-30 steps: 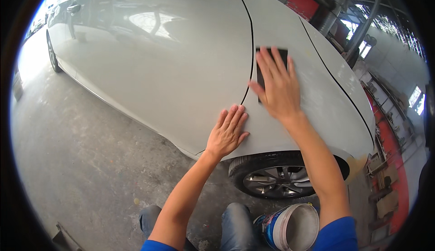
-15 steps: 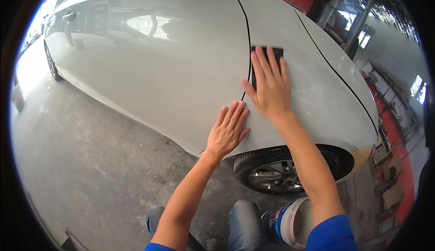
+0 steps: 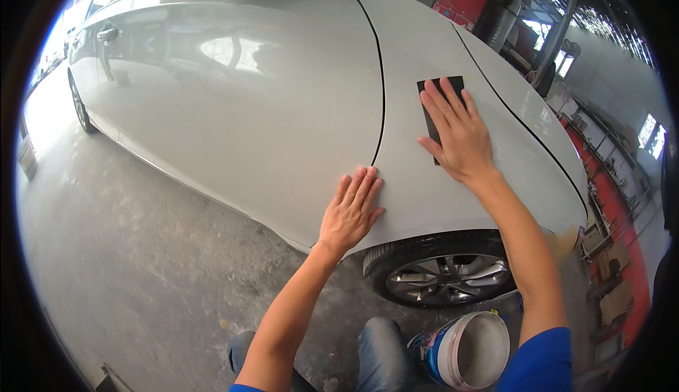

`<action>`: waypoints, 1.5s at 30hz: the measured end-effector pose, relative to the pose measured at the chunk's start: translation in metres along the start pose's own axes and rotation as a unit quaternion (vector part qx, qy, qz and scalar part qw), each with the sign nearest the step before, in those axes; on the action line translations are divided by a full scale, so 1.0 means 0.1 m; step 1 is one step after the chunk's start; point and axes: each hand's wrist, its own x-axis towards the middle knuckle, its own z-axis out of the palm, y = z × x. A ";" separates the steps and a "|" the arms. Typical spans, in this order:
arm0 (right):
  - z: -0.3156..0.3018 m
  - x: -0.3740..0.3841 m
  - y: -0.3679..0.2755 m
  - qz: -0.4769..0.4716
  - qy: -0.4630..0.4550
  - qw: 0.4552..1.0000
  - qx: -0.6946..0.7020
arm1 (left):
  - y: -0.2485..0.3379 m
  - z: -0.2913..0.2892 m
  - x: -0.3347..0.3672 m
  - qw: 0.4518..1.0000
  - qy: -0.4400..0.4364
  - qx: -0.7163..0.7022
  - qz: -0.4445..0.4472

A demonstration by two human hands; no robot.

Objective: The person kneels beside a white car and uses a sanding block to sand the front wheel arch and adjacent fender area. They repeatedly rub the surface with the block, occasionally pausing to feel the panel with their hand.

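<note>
The right hand (image 3: 460,134) is lying flat over a thin, black, rectangular sheet (image 3: 432,127), its fingers extending straight with narrow gaps between them and its thumb standing wide, crossing the sheet's left edge. The fingers are covering the sheet from above rather than closing around it; whether any edge is being pinched cannot be told. The sheet is resting on the glossy, white front fender (image 3: 410,204) of a car, lying between the dark, curved panel seam (image 3: 383,88) on its left and a second dark seam (image 3: 520,119) on its right. The left hand (image 3: 350,215) is resting palm down on the bodywork, holding no visible object, its four fingers lying fairly close together and its thumb pointing away to the right. Its fingertips are reaching the visible lower end of the curved panel seam, where the white front door (image 3: 247,123) is meeting the fender. Below the hands, a black tyre on a multi-spoke, grey metal wheel (image 3: 449,275) is showing under the arch. A round bucket with a whitish rim and blue sides (image 3: 453,353) is standing near the wheel, beside a knee in faded blue denim (image 3: 382,349).
</note>
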 end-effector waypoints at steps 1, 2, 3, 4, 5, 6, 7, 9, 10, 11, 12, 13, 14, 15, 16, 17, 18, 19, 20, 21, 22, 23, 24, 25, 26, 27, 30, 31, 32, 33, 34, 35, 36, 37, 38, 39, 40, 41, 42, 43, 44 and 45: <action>-0.02 0.05 -0.02 -0.003 0.013 1.000 -0.012 | 0.04 0.01 -0.01 1.000 0.001 -0.005 -0.003; -0.03 0.17 -0.03 0.000 0.027 1.000 -0.016 | 0.06 0.02 0.03 1.000 0.005 -0.011 -0.005; -0.02 0.34 -0.06 0.002 0.042 0.999 -0.019 | 0.07 0.04 0.05 1.000 0.008 -0.013 -0.003; -0.04 0.48 -0.04 0.000 0.050 0.998 -0.028 | 0.14 0.08 0.09 1.000 0.014 -0.023 -0.003; 0.00 0.63 -0.07 -0.002 0.071 0.997 -0.028 | 0.15 0.09 0.07 1.000 0.011 -0.022 -0.003; 0.02 0.66 -0.02 -0.012 0.074 0.997 -0.035 | 0.16 0.10 0.06 1.000 0.010 -0.023 -0.001; 0.05 0.69 0.00 -0.024 0.080 0.996 -0.039 | 0.13 0.09 0.05 1.000 0.010 -0.022 -0.002; 0.00 0.58 0.04 -0.027 0.056 0.998 -0.033 | 0.11 0.07 0.03 1.000 0.016 -0.026 -0.002; -0.01 0.41 0.05 -0.014 0.044 0.998 -0.035 | 0.08 0.04 0.03 1.000 0.011 -0.022 -0.003; -0.02 0.20 0.07 -0.003 0.030 0.999 -0.038 | 0.07 0.02 0.02 1.000 0.006 -0.021 -0.005; 0.00 0.11 0.03 0.007 0.022 0.999 -0.036 | 0.03 -0.01 -0.01 1.000 0.000 -0.012 -0.009; -0.03 0.12 0.03 0.010 0.017 0.998 -0.053 | 0.05 0.00 0.00 1.000 0.002 -0.013 -0.010; -0.04 0.19 0.00 0.015 0.028 0.998 -0.045 | 0.07 0.02 0.02 1.000 0.004 -0.013 -0.012; 0.00 0.31 -0.07 0.021 0.041 0.998 -0.035 | 0.08 0.02 0.02 1.000 0.005 -0.012 -0.013; 0.04 0.46 -0.11 0.026 0.056 0.998 -0.025 | 0.07 0.02 0.05 1.000 0.007 -0.011 -0.014; 0.07 0.61 -0.14 0.024 0.069 0.997 -0.025 | 0.10 0.03 0.05 1.000 0.006 -0.015 -0.013; 0.11 0.79 -0.16 0.022 0.083 0.996 -0.025 | 0.13 0.03 0.07 1.000 0.006 -0.019 -0.013; 0.14 0.87 -0.19 0.022 0.097 0.995 -0.023 | 0.14 0.02 0.06 1.000 0.003 -0.023 -0.014; 0.16 0.88 -0.18 0.027 0.100 0.994 -0.030 | 0.14 0.01 0.07 1.000 0.000 -0.027 -0.015; 0.17 0.87 -0.17 0.031 0.103 0.994 -0.038 | 0.15 0.01 0.08 0.999 -0.003 -0.032 -0.016; 0.20 0.88 -0.20 0.033 0.108 0.993 -0.041 | 0.13 0.00 0.07 1.000 -0.003 -0.024 -0.014; 0.21 0.80 -0.23 0.030 0.100 0.993 -0.048 | 0.11 0.00 0.06 1.000 -0.002 -0.016 -0.012; 0.23 0.73 -0.25 0.027 0.097 0.994 -0.045 | 0.09 0.01 0.04 1.000 -0.001 -0.009 -0.010; 0.21 0.70 -0.25 0.023 0.097 0.994 -0.045 | 0.08 0.00 0.04 1.000 0.002 -0.009 -0.012; 0.19 0.71 -0.27 0.019 0.097 0.994 -0.045 | 0.06 0.00 0.04 1.000 0.004 -0.010 -0.015; 0.18 0.79 -0.28 0.014 0.097 0.994 -0.048 | 0.04 0.00 0.03 1.000 0.006 -0.009 -0.017; 0.19 0.95 -0.22 0.016 0.125 0.991 -0.044 | 0.11 0.04 0.07 1.000 0.012 -0.025 -0.012; 0.21 0.91 -0.23 0.013 0.117 0.992 -0.044 | 0.11 0.04 0.05 1.000 0.010 -0.024 -0.012; 0.20 0.85 -0.24 0.010 0.108 0.993 -0.043 | 0.11 0.03 0.05 1.000 0.008 -0.023 -0.012; 0.20 0.77 -0.25 0.007 0.099 0.994 -0.043 | 0.11 0.02 0.05 1.000 0.006 -0.022 -0.012; 0.19 0.61 -0.31 0.013 0.079 0.997 -0.019 | 0.12 0.02 0.03 0.999 -0.002 -0.028 -0.015; 0.16 0.41 -0.40 0.016 0.062 0.998 0.004 | 0.12 0.01 0.03 0.999 -0.004 -0.033 -0.019; 0.13 0.23 -0.50 0.018 0.049 0.998 0.028 | 0.10 0.00 0.03 0.999 -0.007 -0.033 -0.024; 0.10 0.04 -0.59 0.022 0.037 0.999 0.032 | 0.11 -0.01 0.03 0.999 -0.001 -0.036 -0.022; 0.08 -0.16 -0.67 0.025 0.025 0.999 0.035 | 0.12 -0.02 0.06 0.999 0.002 -0.035 -0.024; 0.07 -0.27 -0.71 0.030 0.014 0.999 0.040 | 0.13 -0.02 0.08 0.999 0.002 -0.032 -0.025; 0.07 -0.24 -0.71 0.031 0.017 0.999 0.040 | 0.13 -0.04 0.09 0.999 0.001 -0.029 -0.025; 0.06 -0.17 -0.69 0.033 0.019 0.998 0.041 | 0.12 -0.04 0.07 0.999 -0.002 -0.031 -0.024; 0.06 -0.08 -0.68 0.035 0.022 0.998 0.041 | 0.11 -0.04 0.03 0.999 -0.005 -0.033 -0.024; 0.10 0.11 -0.70 0.059 0.045 0.996 0.039 | 0.06 -0.06 0.02 0.999 -0.006 -0.028 -0.026; 0.13 0.22 -0.69 0.078 0.062 0.995 0.026 | 0.09 -0.05 0.05 0.999 -0.001 -0.029 -0.024; 0.15 0.32 -0.69 0.098 0.080 0.992 0.014 | 0.12 -0.05 0.08 0.999 0.003 -0.029 -0.023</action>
